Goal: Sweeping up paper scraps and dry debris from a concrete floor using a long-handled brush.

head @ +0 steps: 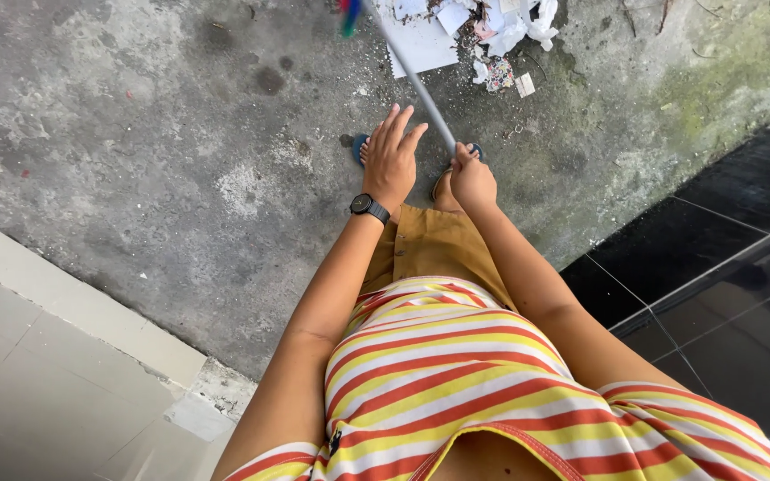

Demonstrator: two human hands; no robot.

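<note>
My right hand [472,178] is closed around the near end of a thin grey broom handle [413,78]. The handle slants up and left toward a pile of white paper scraps and litter [465,31] on the concrete. A blue and red bit of the broom shows at the top edge [349,13]. My left hand [391,160] hovers open beside the handle, fingers spread, with a black watch [369,207] on its wrist. It holds nothing. My feet in blue sandals [360,147] show beneath the hands.
Rough grey concrete ground [180,160] fills most of the view. Glossy black tiles [724,285] lie at the right. A pale tiled ledge [55,356] runs along the lower left. Mossy green patches [724,71] mark the upper right.
</note>
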